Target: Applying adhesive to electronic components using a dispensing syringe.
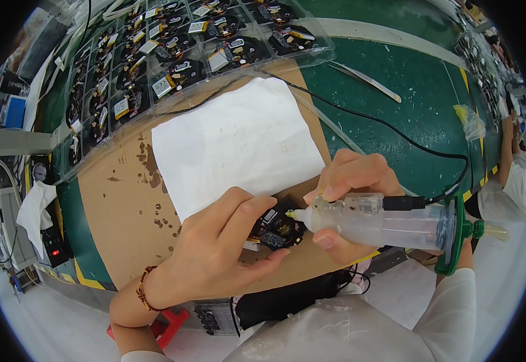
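My left hand [211,244] pinches a small black circuit board [278,228] by its edge, holding it just off the near end of a white sheet [233,142]. In my right hand [362,175] is a clear dispensing syringe [398,228], lying nearly level, its fingers wrapped round the barrel. The pale pointed tip of the syringe reaches the board's right part; whether it touches is too small to tell. A green cap [454,235] with a tube closes the syringe's far end. Part of the board is hidden behind my left fingers.
Brown cardboard [115,208] with dark stains lies under the sheet. A clear compartment tray [326,53] holds several black boards with silver batteries. Tweezers [371,83] lie on the green mat [389,63]. A black cable [395,123] runs to the syringe. Another person's arm [507,148] shows at right.
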`<state>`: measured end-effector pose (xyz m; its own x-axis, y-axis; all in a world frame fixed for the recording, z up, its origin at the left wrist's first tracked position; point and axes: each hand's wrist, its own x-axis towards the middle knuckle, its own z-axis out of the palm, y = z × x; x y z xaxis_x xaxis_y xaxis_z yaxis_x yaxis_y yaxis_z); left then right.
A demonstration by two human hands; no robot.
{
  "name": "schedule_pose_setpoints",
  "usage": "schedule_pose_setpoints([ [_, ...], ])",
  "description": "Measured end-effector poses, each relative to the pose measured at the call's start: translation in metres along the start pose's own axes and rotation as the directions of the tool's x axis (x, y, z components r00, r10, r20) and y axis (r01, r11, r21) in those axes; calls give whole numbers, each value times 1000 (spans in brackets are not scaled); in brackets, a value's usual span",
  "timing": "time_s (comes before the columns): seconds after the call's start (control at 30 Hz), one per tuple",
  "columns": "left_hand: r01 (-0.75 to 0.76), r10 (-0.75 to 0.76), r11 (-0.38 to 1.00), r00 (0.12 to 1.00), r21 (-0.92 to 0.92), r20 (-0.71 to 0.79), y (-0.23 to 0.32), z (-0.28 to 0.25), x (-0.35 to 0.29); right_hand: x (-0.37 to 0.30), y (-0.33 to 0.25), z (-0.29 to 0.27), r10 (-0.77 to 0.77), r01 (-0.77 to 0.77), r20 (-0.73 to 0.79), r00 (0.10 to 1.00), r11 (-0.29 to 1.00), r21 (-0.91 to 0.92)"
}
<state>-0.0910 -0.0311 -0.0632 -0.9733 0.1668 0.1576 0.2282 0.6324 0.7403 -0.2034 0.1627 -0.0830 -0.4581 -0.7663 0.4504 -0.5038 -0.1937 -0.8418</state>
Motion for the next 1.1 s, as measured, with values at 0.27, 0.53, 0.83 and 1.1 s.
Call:
schedule_pose_setpoints([
  [0.27, -4, 4, 1000, 1000, 9, 3, 0, 0, -1, -1, 0, 2, 20, -20, -20, 1000, 1000, 6],
  [0.53, -3, 3, 1000, 1000, 6, 11, 1, 0, 0, 0, 0, -1, 16, -16, 14, 1000, 1000, 3],
  [0.83, -34, 33, 999, 999, 29, 15, -1, 1, 0, 1, 1, -2, -6, 6, 16, 1000, 1000, 0],
  [1.1, -36, 35, 999, 999, 39, 28, 0, 1, 0, 1, 0, 0, -1, 2, 0, 1000, 1000, -28],
])
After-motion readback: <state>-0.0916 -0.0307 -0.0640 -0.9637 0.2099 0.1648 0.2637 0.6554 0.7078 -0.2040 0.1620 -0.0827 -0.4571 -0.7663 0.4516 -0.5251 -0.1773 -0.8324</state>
